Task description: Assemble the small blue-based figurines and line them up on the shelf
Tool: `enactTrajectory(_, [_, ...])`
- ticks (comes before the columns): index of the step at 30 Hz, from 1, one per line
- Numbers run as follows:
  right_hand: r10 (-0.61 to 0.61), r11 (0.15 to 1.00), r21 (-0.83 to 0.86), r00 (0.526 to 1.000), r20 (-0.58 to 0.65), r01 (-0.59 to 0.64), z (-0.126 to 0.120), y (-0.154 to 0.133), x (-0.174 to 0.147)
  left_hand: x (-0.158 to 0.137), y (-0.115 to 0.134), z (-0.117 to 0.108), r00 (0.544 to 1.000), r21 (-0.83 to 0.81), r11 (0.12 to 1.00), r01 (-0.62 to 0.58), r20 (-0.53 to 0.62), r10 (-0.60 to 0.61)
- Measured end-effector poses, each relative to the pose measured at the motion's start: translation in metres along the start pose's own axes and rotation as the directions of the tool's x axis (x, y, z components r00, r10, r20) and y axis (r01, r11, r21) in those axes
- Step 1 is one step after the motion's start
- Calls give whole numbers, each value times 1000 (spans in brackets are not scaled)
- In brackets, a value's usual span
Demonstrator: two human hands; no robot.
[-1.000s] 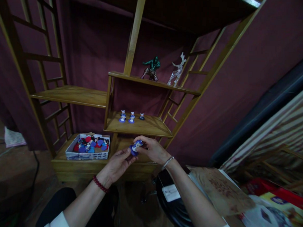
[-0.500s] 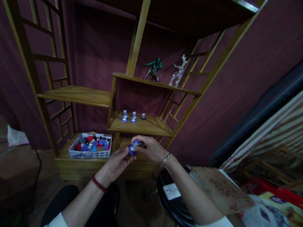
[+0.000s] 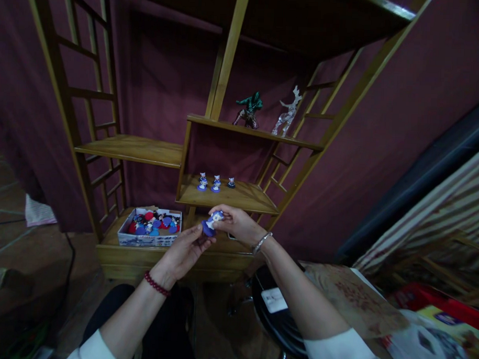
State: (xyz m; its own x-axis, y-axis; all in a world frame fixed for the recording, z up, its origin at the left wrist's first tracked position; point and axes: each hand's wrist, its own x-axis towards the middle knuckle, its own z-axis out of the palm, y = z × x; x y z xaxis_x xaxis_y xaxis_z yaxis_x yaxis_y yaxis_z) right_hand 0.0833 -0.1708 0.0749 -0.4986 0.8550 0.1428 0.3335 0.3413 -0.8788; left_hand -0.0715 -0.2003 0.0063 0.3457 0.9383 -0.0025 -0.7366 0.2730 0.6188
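A small purple-and-white figurine (image 3: 210, 224) on a round purple base is held between my two hands in front of the shelf unit. My left hand (image 3: 185, 252), with a red bead bracelet, pinches the base from below left. From the right, my right hand (image 3: 241, 227), wearing a silver bangle, grips the figurine's upper part with thumb and fingers. Beyond them, two like purple figurines (image 3: 215, 186) stand in front on the middle shelf (image 3: 246, 200), with dark-based small figurines (image 3: 231, 183) behind and beside them. A box (image 3: 147, 240) of jumbled figurines sits to the left, lower down.
A green crouching figure (image 3: 250, 109) and a clear deer statuette (image 3: 288, 113) stand on the shelf above. An upper-left shelf (image 3: 134, 149) juts out. A black stool (image 3: 278, 312) with a white card is below right, near a plastic bag (image 3: 414, 342).
The figurine has tilted in my hands, its head leaning to the right and its base turned toward my left hand. The whole view has shifted slightly, moving the shelf rightward.
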Motion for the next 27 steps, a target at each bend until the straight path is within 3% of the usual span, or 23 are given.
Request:
enactTrajectory(20, [-38, 999, 14, 999, 23, 38, -1, -7, -9, -8, -1, 6, 998, 33, 999, 0, 70, -2])
enactTrajectory(27, [-43, 996, -81, 999, -13, 42, -4, -7, -18, -2, -9, 10, 999, 21, 999, 26, 38, -27])
